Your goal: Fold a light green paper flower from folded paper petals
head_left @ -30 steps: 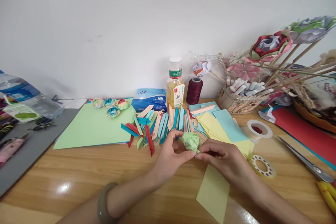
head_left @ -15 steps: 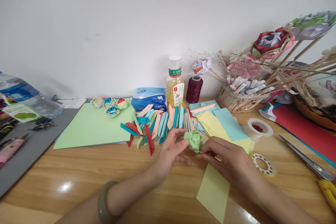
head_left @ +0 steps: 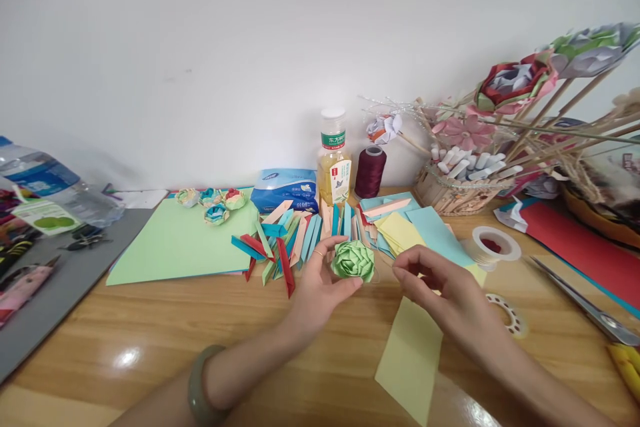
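My left hand (head_left: 320, 287) grips a green folded-paper flower (head_left: 353, 260) between thumb and fingers. The flower's overlapping pointed petals face up toward me. To its right, my right hand (head_left: 435, 280) is closed in a pinch, a short gap away from the flower. A thin, faint thread (head_left: 384, 260) appears to run from the flower to those fingertips. Beneath my right hand lies a pale yellow paper sheet (head_left: 410, 360). Behind my hands, many folded paper strips (head_left: 285, 247) in red, blue, green and peach lie in a heap.
Several small paper flowers (head_left: 217, 213) rest on green paper (head_left: 175, 247). A tissue pack (head_left: 285, 188), drink bottle (head_left: 334, 160) and maroon thread spool (head_left: 371, 172) stand by the wall. At right are a white spool (head_left: 495, 245), scissors (head_left: 583, 297) and a basket (head_left: 463, 193).
The green flower has turned in my left hand, which now holds it more firmly, petals facing me. My right hand has pulled away from it to the right.
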A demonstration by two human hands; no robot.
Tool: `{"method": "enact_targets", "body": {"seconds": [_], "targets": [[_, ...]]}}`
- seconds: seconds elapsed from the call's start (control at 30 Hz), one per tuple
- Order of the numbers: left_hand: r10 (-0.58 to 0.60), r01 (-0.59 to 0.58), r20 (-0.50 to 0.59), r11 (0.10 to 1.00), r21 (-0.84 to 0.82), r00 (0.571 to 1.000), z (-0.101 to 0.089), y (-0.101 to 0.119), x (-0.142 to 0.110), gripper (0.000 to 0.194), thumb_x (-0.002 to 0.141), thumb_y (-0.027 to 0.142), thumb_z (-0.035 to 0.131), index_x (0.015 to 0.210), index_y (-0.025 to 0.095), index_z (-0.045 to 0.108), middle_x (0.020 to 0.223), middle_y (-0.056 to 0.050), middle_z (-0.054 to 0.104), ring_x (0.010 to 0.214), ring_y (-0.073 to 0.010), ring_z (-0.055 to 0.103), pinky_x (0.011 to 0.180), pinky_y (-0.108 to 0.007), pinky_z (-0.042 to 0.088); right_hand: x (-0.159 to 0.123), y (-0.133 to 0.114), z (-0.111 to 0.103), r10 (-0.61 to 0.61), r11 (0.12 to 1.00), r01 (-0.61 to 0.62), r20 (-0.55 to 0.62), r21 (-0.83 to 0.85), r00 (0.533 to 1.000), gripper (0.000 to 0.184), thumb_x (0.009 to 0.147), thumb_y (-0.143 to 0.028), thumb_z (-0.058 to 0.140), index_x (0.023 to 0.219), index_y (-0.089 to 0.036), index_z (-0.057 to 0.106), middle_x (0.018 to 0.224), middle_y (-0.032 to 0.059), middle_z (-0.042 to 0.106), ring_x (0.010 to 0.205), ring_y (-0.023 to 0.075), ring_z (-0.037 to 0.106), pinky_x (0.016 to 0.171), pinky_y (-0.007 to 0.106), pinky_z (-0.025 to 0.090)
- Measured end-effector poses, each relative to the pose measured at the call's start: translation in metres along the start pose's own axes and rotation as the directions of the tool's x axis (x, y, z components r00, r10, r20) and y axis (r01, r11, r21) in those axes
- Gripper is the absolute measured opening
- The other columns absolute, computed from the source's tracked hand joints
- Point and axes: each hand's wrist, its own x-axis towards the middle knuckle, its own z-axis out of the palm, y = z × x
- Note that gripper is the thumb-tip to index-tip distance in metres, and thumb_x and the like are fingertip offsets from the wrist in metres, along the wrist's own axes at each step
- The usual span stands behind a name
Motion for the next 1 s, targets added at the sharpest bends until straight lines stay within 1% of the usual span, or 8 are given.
{"method": "enact_targets", "body": {"seconds": [0.07, 0.17, 0.37, 0.5, 0.67, 0.77, 0.9, 1.0], "targets": [[0.042, -0.043, 0.022, 0.999, 0.029, 0.999, 0.001, -0.002, -0.001, 0.047, 0.063, 0.014, 0.07, 0.104, 0.022, 0.048, 0.1, -0.002, 0.055, 0.091, -0.016, 0.054, 0.077, -0.028, 0.047, 0.001, -0.001, 0.004, 0.098, 0.989, -0.108, 0.105, 0.1, 0.99, 0.018, 0.084, -0.036, 0.051, 0.076, -0.02, 0.054, 0.069, -0.0001, 0.059, 0.061, 0.0138, 0.055, 0.051, 0.024, 0.044], [0.059, -0.062, 0.032, 0.993, 0.097, 0.998, 0.003, -0.004, -0.006, 0.046, 0.063, 0.015, 0.071, 0.101, 0.022, 0.046, 0.101, -0.003, 0.053, 0.092, -0.0167, 0.054, 0.079, -0.029, 0.045, 0.0, 0.004, 0.012, 0.142, 0.967, -0.174, 0.175, 0.184, 0.974, 0.023, 0.076, -0.041, 0.061, 0.074, -0.019, 0.055, 0.069, -0.0003, 0.059, 0.061, 0.0137, 0.055, 0.052, 0.024, 0.044], [-0.043, 0.035, 0.096, 0.996, 0.079, 0.994, 0.002, 0.003, -0.012, 0.058, 0.066, 0.015, 0.068, 0.116, 0.027, 0.042, 0.109, -0.003, 0.047, 0.095, -0.0163, 0.05, 0.08, -0.027, 0.041, 0.002, 0.01, 0.013, 0.169, 0.966, -0.196, 0.165, 0.166, 0.972, 0.02, 0.078, -0.038, 0.058, 0.078, -0.018, 0.06, 0.072, 0.0022, 0.065, 0.065, 0.0163, 0.058, 0.058, 0.027, 0.045], [-0.112, 0.109, 0.186, 0.994, 0.025, 0.976, 0.0, 0.006, -0.009, 0.041, 0.068, 0.027, 0.069, 0.106, 0.02, 0.054, 0.102, -0.005, 0.053, 0.093, -0.0184, 0.049, 0.078, -0.027, 0.04, 0.002, 0.004, 0.008, 0.12, 0.987, -0.131, 0.118, 0.09, 0.986, 0.018, 0.08, -0.034, 0.056, 0.076, -0.019, 0.065, 0.071, 0.0024, 0.067, 0.063, 0.0168, 0.058, 0.056, 0.027, 0.044], [-0.197, 0.204, 0.13, 0.978, -0.043, 0.972, 0.002, 0.003, -0.007, 0.042, 0.065, 0.033, 0.074, 0.1, 0.019, 0.056, 0.096, -0.005, 0.057, 0.087, -0.0152, 0.051, 0.074, -0.025, 0.04, -0.002, 0.001, 0.008, 0.002, 0.999, -0.002, 0.008, 0.035, 1.0, 0.016, 0.081, -0.028, 0.055, 0.073, -0.02, 0.066, 0.074, 0.0028, 0.067, 0.061, 0.0157, 0.056, 0.054, 0.027, 0.041], [-0.272, 0.285, 0.109, 0.95, -0.126, 0.956, 0.005, 0.006, -0.008, 0.046, 0.061, 0.036, 0.076, 0.098, 0.018, 0.056, 0.09, -0.004, 0.058, 0.08, -0.0131, 0.053, 0.072, -0.025, 0.041, -0.001, 0.002, 0.008, 0.1, 0.986, -0.108, 0.065, 0.125, 0.993, 0.017, 0.079, -0.031, 0.058, 0.068, -0.019, 0.063, 0.067, 0.0012, 0.064, 0.057, 0.014, 0.053, 0.053, 0.026, 0.04], [-0.292, 0.316, 0.133, 0.922, -0.226, 0.947, 0.007, 0.01, -0.008, 0.042, 0.063, 0.039, 0.074, 0.095, 0.017, 0.057, 0.086, -0.004, 0.06, 0.076, -0.0152, 0.058, 0.071, -0.03, 0.046, 0.007, 0.005, 0.005, 0.281, 0.797, -0.425, 0.36, 0.429, 0.89, 0.023, 0.069, -0.039, 0.067, 0.067, -0.017, 0.061, 0.059, -0.0024, 0.058, 0.048, 0.0089, 0.047, 0.044, 0.021, 0.037], [-0.292, 0.321, 0.145, 0.91, -0.261, 0.945, 0.005, 0.01, -0.007, 0.041, 0.065, 0.039, 0.072, 0.096, 0.016, 0.058, 0.086, -0.006, 0.063, 0.08, -0.019, 0.061, 0.071, -0.032, 0.047, 0.008, 0.005, 0.003, 0.31, 0.643, -0.541, 0.461, 0.542, 0.831, 0.024, 0.065, -0.038, 0.071, 0.068, -0.015, 0.062, 0.051, -0.005, 0.051, 0.044, 0.0059, 0.04, 0.04, 0.017, 0.031]]}}
